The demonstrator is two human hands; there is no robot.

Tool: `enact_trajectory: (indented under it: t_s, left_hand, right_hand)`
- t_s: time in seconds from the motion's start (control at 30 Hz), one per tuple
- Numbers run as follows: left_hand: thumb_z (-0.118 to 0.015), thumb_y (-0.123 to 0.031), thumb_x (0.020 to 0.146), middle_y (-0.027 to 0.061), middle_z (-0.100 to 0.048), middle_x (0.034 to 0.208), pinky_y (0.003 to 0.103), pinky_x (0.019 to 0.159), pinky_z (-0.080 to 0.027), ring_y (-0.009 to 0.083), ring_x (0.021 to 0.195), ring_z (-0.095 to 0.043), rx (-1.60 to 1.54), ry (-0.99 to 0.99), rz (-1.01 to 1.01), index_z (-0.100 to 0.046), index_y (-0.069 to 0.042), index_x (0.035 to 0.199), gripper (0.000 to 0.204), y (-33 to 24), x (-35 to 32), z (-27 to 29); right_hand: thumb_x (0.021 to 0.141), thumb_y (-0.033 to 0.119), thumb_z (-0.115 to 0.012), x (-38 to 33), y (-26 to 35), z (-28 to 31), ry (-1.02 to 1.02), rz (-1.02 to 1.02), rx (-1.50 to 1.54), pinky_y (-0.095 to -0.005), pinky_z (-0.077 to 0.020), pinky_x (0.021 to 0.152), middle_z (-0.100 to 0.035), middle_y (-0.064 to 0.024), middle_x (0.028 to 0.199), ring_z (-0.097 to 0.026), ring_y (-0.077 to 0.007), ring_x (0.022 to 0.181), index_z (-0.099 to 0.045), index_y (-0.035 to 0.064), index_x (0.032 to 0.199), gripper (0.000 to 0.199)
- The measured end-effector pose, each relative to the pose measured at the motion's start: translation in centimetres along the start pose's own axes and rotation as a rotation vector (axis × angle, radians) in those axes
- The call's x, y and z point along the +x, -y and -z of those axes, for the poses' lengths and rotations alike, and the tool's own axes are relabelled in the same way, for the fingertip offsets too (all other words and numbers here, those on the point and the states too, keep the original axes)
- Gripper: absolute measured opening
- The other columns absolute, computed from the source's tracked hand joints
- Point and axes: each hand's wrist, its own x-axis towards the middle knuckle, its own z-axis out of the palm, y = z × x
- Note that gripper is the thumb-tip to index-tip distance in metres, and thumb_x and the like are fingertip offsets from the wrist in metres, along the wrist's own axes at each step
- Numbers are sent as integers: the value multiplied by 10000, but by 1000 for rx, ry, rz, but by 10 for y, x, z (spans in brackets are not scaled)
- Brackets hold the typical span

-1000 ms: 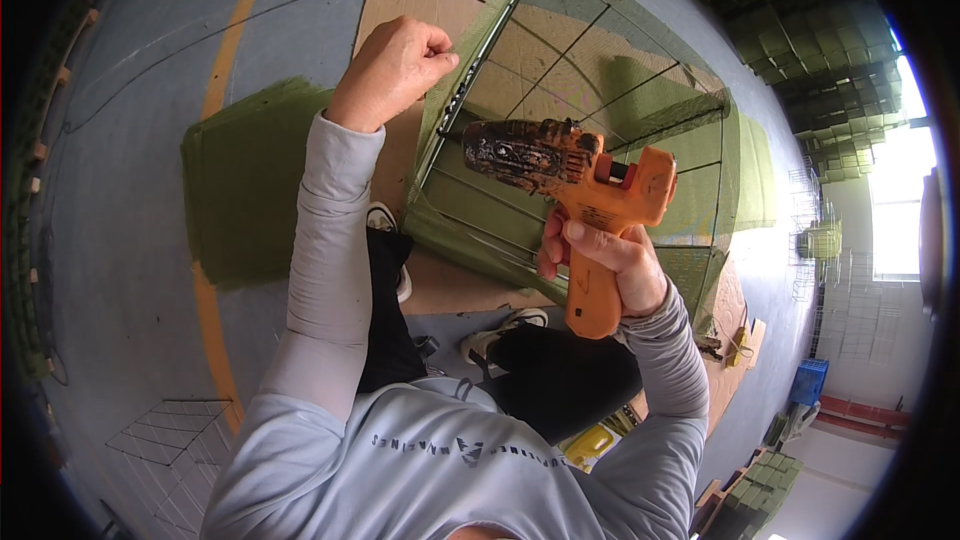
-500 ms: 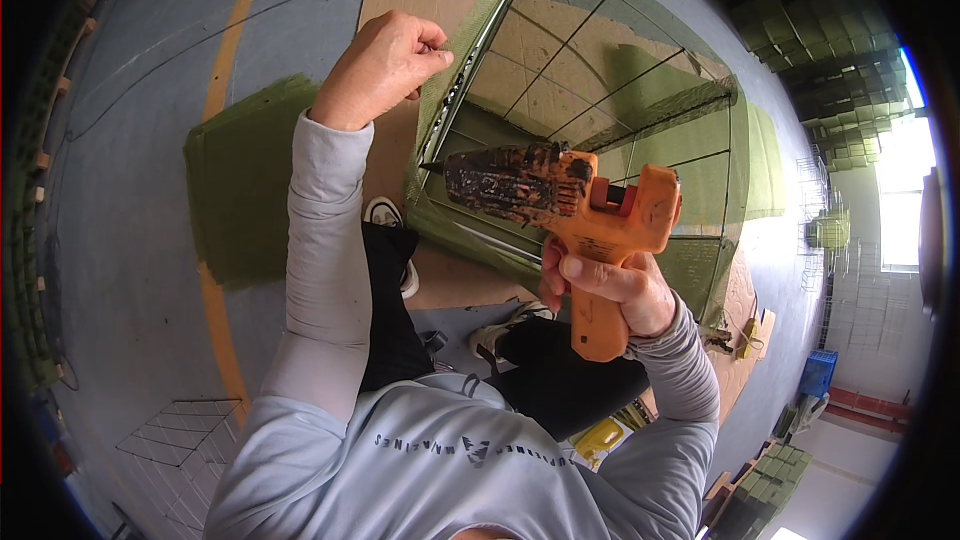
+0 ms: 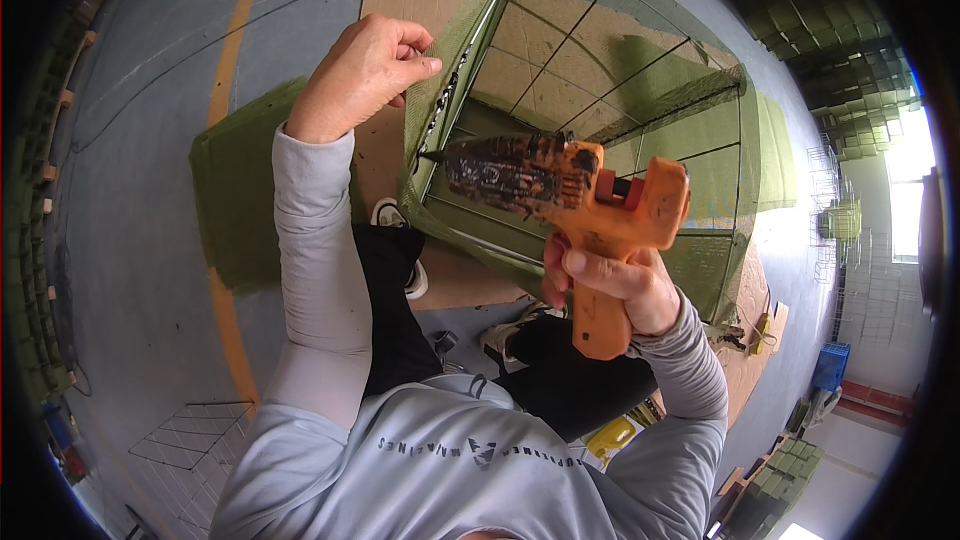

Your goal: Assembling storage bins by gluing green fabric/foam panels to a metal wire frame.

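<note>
My right hand (image 3: 612, 285) grips the handle of an orange glue gun (image 3: 570, 202) with a blackened, dirty barrel, its tip pointing left at the edge of a wire frame (image 3: 620, 70) covered in green fabric (image 3: 440, 70). My left hand (image 3: 360, 75) pinches that green fabric against the frame's near left edge, just above and left of the gun's tip. The frame stands tilted over brown cardboard (image 3: 400, 10) on the floor.
A separate green fabric sheet (image 3: 240, 190) lies on the grey floor to the left, crossed by a yellow floor line (image 3: 232, 60). A bare wire grid (image 3: 190, 445) lies at lower left. Blue crates (image 3: 830, 365) and stacked green pieces (image 3: 785, 470) sit at right.
The glue gun has swung left and closer to the frame's edge. My left hand has shifted slightly right and now pinches the fabric right by the gun's tip.
</note>
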Motion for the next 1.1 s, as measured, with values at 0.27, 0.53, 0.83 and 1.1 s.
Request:
enact_trajectory:
  t_s: [0.27,0.53,0.83,1.1]
  left_hand:
    - [-673,-87,839,55,-621,698,255,518,-506,88,587,-568,-68,60,14,-593,119,1133,368,-5,-9,3]
    - [-675,-50,823,34,-551,639,270,525,-461,87,551,-519,-14,168,12,-512,80,1264,487,-19,-25,12]
    - [-671,6,791,23,-524,645,260,540,-391,80,577,-471,20,137,49,-452,-13,1375,624,-26,-52,10]
    - [-633,47,801,-18,-490,702,176,540,-390,29,616,-460,15,142,50,-427,-57,1423,664,-32,-61,13]
  right_hand:
    - [887,150,-694,-6,12,3,82,-119,-88,-289,-502,698,-592,-39,869,-597,-141,734,-574,11,1038,239]
    - [876,175,-731,-3,7,5,123,-17,-56,-278,-508,803,-607,-31,940,-617,-145,892,-565,14,1104,324]
    - [847,170,-767,-5,9,13,163,-177,-50,-259,-487,793,-614,-35,1004,-580,-112,923,-551,19,1158,407]
    - [835,161,-777,-5,13,15,163,-191,-93,-274,-490,803,-615,-36,995,-584,-123,911,-526,11,1214,479]
